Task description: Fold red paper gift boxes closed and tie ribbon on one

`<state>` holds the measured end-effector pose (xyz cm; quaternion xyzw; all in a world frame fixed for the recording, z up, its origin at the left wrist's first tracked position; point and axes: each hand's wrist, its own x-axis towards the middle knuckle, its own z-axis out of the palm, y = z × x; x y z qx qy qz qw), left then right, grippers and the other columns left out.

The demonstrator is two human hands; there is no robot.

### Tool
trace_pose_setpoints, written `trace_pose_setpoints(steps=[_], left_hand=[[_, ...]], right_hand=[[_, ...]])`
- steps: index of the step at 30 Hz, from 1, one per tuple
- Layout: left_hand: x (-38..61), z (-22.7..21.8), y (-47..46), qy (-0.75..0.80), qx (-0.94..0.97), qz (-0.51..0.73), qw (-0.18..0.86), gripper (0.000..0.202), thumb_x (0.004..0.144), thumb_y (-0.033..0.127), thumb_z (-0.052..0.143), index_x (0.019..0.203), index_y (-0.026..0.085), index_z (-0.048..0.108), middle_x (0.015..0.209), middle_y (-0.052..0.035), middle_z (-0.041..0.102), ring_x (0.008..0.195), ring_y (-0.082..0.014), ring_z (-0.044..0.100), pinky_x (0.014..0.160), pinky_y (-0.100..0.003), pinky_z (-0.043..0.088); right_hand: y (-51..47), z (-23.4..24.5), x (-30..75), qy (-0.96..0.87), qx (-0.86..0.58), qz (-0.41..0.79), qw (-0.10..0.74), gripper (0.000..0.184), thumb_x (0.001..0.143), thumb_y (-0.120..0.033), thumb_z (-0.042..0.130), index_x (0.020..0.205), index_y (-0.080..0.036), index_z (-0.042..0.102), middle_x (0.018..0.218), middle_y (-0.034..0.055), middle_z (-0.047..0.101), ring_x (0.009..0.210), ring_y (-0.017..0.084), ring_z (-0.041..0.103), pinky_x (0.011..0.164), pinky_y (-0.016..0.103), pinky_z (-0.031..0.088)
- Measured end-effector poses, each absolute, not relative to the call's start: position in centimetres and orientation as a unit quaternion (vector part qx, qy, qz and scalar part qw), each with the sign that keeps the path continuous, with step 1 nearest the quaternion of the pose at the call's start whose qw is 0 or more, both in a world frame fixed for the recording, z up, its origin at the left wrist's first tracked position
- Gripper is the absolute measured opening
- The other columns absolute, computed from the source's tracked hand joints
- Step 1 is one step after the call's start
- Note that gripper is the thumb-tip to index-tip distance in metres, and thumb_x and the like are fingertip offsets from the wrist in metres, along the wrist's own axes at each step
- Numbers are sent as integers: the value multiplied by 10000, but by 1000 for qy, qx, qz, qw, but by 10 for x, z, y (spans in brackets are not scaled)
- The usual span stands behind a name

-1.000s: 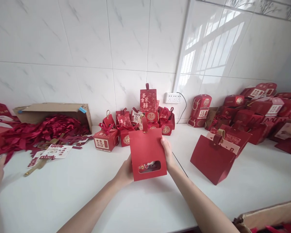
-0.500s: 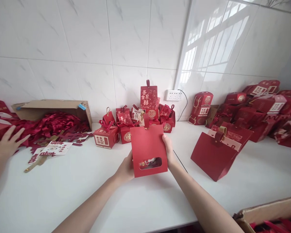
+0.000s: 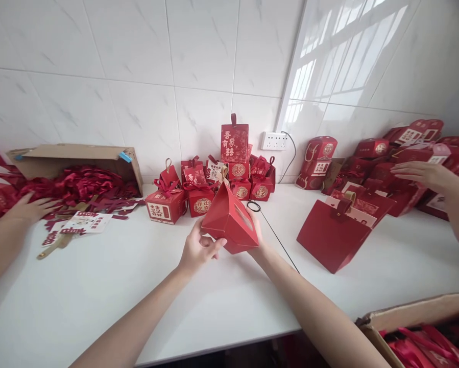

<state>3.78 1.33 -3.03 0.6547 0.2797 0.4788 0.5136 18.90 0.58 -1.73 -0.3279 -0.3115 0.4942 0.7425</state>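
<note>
Between my hands, above the white table (image 3: 145, 306), is a red gift box (image 3: 229, 217) with a cut-out window, tilted so that its underside and one side show. My left hand (image 3: 200, 246) is closed on its lower left edge, thumb across the bottom. My right hand (image 3: 257, 232) grips its right side, with most of the fingers hidden behind it. Just beyond stand several small red boxes (image 3: 168, 197) with ribbons and gold lettering. To the right leans a larger red gift box (image 3: 334, 232) with a strap and a pale card.
A cardboard box (image 3: 76, 152) spills red ribbons at left, beside another person's hand (image 3: 32, 208). At right, a person's hand (image 3: 424, 175) reaches over piled red boxes (image 3: 370, 168). A black cord (image 3: 277, 232) crosses the table. An open carton (image 3: 416, 309) stands front right.
The held gift box has turned from facing me to tilted, its underside now showing. My left thumb has come into view. At right another person's hand has appeared; the left person's hand has shifted toward the ribbons.
</note>
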Motion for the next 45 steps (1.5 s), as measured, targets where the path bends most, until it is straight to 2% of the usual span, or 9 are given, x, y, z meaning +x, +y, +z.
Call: trace_pose_setpoints(steps=[3,6,13,16,26,31,34,39,45], left_hand=[[38,-26,14,282,640,492,518,589,670,427,713,1138,232,412,794,18,595,391,-96,561,381,-216,449],[38,-24,16,289,640,491,516,560,700,467,675,1129,230,404,797,19,585,386,-91,559,375,-210,437],[37,-31,25,261,682,413,544,621,698,571,604,1165,235,370,1171,-101,519,489,-88,599,396,-218,448],[38,-35,25,257,698,357,565,645,707,579,592,1204,236,368,1299,-149,439,540,-96,609,383,-218,452],[36,-31,26,251,689,350,583,569,674,554,627,1042,140,495,931,-112,612,620,-156,600,370,-212,454],[38,-30,24,262,675,464,510,619,607,364,734,1113,210,412,1035,-84,596,838,-215,631,470,-224,511],[40,-30,23,269,675,487,484,594,577,307,754,1064,207,429,1030,-73,587,988,-254,600,553,-237,538],[39,-29,24,294,678,473,480,615,574,329,758,1082,197,438,1041,-84,591,926,-251,613,464,-208,503],[34,-35,30,286,701,410,509,621,662,392,700,1176,212,402,1077,-83,573,731,-170,598,391,-204,478]], right_hand=[[9,-24,188,-267,-297,601,692,333,820,-469,468,723,-183,609,668,24,666,567,177,592,561,300,479],[12,-28,188,-256,-323,593,692,328,823,-475,480,704,-187,580,628,4,654,521,152,568,517,264,451],[7,-18,189,-231,-342,428,804,409,814,-581,486,974,-225,607,944,4,695,766,184,643,634,285,506],[4,-11,192,-213,-361,376,826,437,799,-599,505,971,-211,613,914,16,689,768,185,634,653,291,506],[0,-13,194,-311,-364,288,829,428,800,-607,498,868,-200,612,836,19,661,736,178,595,674,303,483],[9,-15,192,-247,-294,354,853,304,827,-467,457,932,-226,610,948,5,677,887,190,613,794,322,490],[13,-14,192,-205,-263,421,844,257,812,-387,415,882,-236,610,897,-9,684,927,195,619,817,332,494],[14,-16,194,-214,-245,409,853,219,789,-350,438,834,-239,621,873,-18,689,937,189,615,842,323,483],[14,-20,196,-244,-283,369,851,339,749,-508,557,908,-218,633,957,6,689,915,205,607,840,342,465]])
